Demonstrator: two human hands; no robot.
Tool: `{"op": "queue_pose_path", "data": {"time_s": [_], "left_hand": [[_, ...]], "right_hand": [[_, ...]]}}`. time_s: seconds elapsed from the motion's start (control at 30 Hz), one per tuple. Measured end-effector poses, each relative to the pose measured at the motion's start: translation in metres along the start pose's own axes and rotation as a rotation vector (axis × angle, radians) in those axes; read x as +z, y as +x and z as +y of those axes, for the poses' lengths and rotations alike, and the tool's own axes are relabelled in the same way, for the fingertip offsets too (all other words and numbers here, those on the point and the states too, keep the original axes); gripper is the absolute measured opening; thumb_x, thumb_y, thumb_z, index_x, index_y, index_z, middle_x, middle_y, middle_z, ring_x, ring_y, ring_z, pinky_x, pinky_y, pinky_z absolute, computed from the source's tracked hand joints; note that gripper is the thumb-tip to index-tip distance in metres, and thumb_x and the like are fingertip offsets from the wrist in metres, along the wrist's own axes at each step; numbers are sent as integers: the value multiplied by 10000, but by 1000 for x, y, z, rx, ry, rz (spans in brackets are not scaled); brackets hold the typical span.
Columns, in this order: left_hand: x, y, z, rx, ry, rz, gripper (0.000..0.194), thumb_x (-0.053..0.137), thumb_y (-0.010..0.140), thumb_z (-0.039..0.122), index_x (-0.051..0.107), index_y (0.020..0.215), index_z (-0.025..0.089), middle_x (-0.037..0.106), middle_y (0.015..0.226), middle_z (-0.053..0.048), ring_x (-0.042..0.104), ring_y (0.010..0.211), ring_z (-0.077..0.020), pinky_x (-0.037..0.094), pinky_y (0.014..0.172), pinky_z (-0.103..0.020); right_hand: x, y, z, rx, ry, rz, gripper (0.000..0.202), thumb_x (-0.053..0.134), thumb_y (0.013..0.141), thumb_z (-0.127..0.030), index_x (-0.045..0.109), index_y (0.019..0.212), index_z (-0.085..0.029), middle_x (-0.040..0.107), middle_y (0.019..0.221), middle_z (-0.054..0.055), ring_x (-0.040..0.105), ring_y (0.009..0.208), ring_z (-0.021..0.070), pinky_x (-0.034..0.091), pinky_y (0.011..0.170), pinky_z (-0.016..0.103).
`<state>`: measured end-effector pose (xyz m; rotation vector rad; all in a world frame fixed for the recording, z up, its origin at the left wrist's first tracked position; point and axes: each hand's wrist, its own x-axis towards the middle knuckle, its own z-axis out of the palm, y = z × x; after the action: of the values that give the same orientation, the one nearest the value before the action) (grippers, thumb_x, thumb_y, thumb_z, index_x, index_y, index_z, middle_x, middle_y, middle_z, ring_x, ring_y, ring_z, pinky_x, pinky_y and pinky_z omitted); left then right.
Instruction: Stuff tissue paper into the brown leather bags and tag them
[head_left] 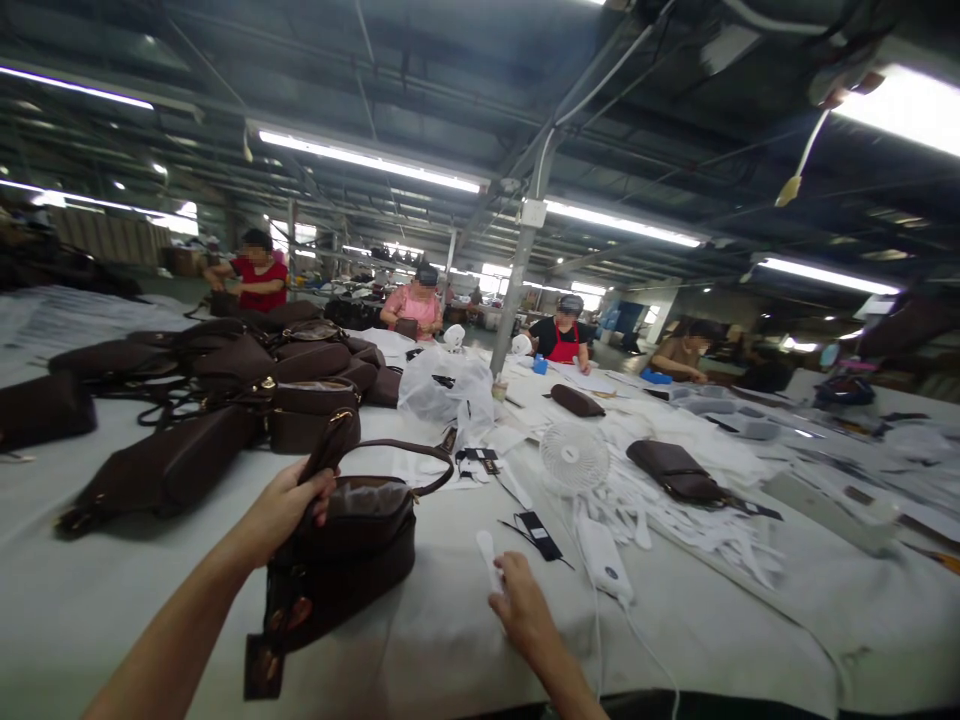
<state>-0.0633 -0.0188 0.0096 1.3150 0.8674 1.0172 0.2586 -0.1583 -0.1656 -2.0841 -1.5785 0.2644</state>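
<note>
My left hand (289,505) is closed on the upper edge of a dark brown handbag (367,560), near its strap. The bag stands on the white-covered table with its top open, pale lining showing and a looped handle (427,455) arching to the right. A dark tag (264,668) hangs at its lower left corner. To the right, my right hand (521,600) pinches the lower end of a white paper strip (487,555) with a rounded tip. Beyond that hand lies a black tag with a cord (541,535).
Brown bags (187,440) are heaped at the left. A white fan (576,458) with a cable stands right of centre beside a pile of white strips (675,530). Another brown bag (675,470) lies farther right. Crumpled clear plastic (442,390) sits mid-table. Several co-workers sit across the table.
</note>
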Motion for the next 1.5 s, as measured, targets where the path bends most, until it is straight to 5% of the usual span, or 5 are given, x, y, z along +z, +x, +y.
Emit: {"op": "queue_pose_path", "data": {"time_s": [0.37,0.67,0.9,1.23,1.5], "left_hand": [[-12,-6,0,-112,-290,53,226,742,684,197,548,793,157,557,598,47,579,500,-102,545,526,-233],[-7,-7,-2,-88,-331,-72,440,816,614,387,426,643,184,424,491,95,393,379,-39,340,355,-150],[9,-16,-8,-42,-338,-48,450,783,636,428,402,709,202,456,564,98,384,401,-34,390,399,-179],[5,-13,-15,-38,-348,-33,438,760,644,469,425,694,191,505,558,74,492,431,-69,475,482,-240],[4,-13,-13,-44,-319,-59,394,724,674,430,405,715,202,461,560,102,384,400,-33,412,426,-203]], "right_hand": [[-26,25,-18,211,250,-93,75,609,625,-162,542,652,-181,586,646,3,610,769,218,431,677,293],[-50,1,-90,98,1346,-171,487,810,595,-521,607,826,-143,480,548,-67,353,416,31,248,428,185],[-36,19,-142,16,1061,-109,485,648,697,-641,573,740,-163,397,514,-78,326,425,55,238,417,188],[-41,79,-52,18,292,47,256,558,691,-357,443,502,-228,620,662,88,628,811,289,458,730,387],[-68,40,-134,-83,981,-338,512,589,732,-658,591,879,-168,476,539,-70,369,374,70,368,411,223]]}}
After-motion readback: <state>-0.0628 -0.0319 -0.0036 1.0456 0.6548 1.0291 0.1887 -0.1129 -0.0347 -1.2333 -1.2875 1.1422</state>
